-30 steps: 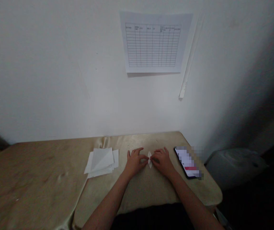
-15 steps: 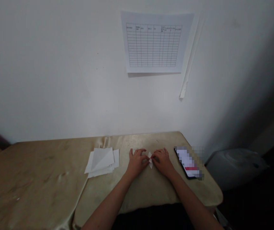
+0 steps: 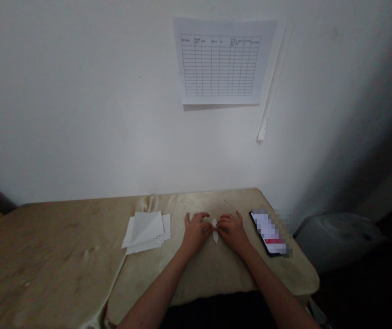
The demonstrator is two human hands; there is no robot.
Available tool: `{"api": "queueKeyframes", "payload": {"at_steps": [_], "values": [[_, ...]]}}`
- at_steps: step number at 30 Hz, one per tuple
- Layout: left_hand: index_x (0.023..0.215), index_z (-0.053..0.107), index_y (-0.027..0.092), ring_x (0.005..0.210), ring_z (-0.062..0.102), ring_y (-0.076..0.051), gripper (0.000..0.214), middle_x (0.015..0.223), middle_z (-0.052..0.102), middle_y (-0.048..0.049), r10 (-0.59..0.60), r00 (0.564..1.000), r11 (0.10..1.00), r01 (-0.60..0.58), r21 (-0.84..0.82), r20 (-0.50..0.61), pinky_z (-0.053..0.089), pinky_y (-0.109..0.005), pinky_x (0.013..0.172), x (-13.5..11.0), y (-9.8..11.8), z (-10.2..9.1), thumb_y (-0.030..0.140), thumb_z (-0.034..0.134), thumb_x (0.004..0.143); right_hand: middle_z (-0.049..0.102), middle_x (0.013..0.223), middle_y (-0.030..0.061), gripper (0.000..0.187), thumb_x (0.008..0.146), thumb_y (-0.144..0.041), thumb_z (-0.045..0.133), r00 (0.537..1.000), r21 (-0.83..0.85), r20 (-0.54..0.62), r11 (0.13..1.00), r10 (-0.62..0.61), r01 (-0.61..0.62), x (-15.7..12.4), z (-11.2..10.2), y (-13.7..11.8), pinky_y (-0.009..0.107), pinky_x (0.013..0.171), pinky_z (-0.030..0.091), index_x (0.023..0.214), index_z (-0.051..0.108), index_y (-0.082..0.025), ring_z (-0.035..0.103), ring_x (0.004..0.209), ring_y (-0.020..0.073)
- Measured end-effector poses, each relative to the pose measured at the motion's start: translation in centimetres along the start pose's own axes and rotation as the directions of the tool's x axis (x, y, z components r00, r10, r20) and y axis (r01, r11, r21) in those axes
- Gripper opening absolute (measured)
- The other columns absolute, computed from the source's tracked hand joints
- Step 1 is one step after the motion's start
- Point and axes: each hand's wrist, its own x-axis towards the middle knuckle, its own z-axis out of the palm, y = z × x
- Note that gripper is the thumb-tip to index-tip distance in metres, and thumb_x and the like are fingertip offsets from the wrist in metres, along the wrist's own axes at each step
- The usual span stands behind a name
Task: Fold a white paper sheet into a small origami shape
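A small folded piece of white paper [image 3: 215,236] is held between my two hands, low over the table; its pointed ends show above and below the fingertips. My left hand [image 3: 196,231] pinches its left side with thumb and index finger, the other fingers raised. From the other side my right hand [image 3: 232,230] pinches it the same way. The fingertips almost meet and cover the middle of the paper, so its exact fold cannot be made out. To the left of my left hand lies a loose stack of white paper sheets [image 3: 146,230].
The table [image 3: 66,256] has a shiny gold-beige cover. A smartphone [image 3: 267,233] with a lit, partly blurred screen lies near the right edge. A printed form [image 3: 221,64] hangs on the white wall behind. A large pale, translucent object [image 3: 336,240] stands right of the table.
The fingertips have shifted slightly on the folded paper, and its two pointed ends now line up straighter. Both hands stay in almost the same place.
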Motion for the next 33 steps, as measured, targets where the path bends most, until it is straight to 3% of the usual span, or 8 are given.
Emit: {"api": "queueKeyframes", "payload": {"at_steps": [6,14,21,26,33], "values": [[0.087,0.078,0.028,0.128,0.053,-0.027,0.012,0.136,0.063,-0.0023,-0.052,0.998,0.998,0.054,-0.043,0.044,0.009,-0.068,0.118,0.16,0.30,0.08,0.028,0.066,0.091,0.075,0.108,0.0011,0.018,0.093,-0.022,0.057,0.995,0.032,0.014,0.994,0.104,-0.104,0.00,0.58,0.11,0.059,0.118,0.006,0.092,0.074,-0.027,0.054,0.125,0.0241],[0.086,0.076,0.027,0.131,0.049,-0.028,0.012,0.141,0.061,-0.0013,-0.030,0.997,0.998,0.034,-0.054,0.067,0.006,-0.070,0.117,0.27,0.56,0.09,0.026,0.065,0.090,0.076,0.107,0.0012,0.017,0.090,-0.027,0.060,0.984,0.091,0.015,0.980,0.176,-0.177,0.03,0.46,-0.27,0.062,0.117,0.001,0.082,0.074,-0.027,0.052,0.128,0.0263],[0.081,0.077,0.027,0.135,0.045,-0.030,0.009,0.150,0.054,0.0004,-0.080,0.993,0.995,0.086,-0.060,0.086,0.011,-0.071,0.117,0.39,0.24,0.27,0.028,0.069,0.086,0.076,0.108,0.0025,0.021,0.091,-0.025,0.057,0.985,0.106,0.048,0.979,0.168,-0.173,0.14,0.37,-0.08,0.065,0.116,0.001,0.082,0.075,-0.027,0.052,0.129,0.0271],[0.080,0.077,0.027,0.135,0.045,-0.031,0.009,0.151,0.052,0.0009,-0.054,0.994,0.998,0.057,-0.031,0.093,0.009,-0.072,0.117,0.38,-0.07,0.17,0.027,0.070,0.085,0.076,0.107,0.0020,0.023,0.092,-0.024,0.055,0.990,0.090,0.054,0.986,0.134,-0.138,0.04,0.18,-0.05,0.066,0.116,0.000,0.084,0.076,-0.028,0.051,0.130,0.0273],[0.088,0.077,0.030,0.137,0.044,-0.031,0.006,0.152,0.051,0.0005,-0.049,0.995,0.998,0.051,-0.030,0.085,0.008,-0.072,0.117,0.27,-0.03,-0.09,0.031,0.072,0.084,0.076,0.106,0.0023,0.018,0.090,-0.026,0.058,0.992,0.074,0.041,0.989,0.122,-0.125,0.02,0.17,-0.20,0.066,0.116,-0.002,0.084,0.076,-0.027,0.051,0.129,0.0282]]}}
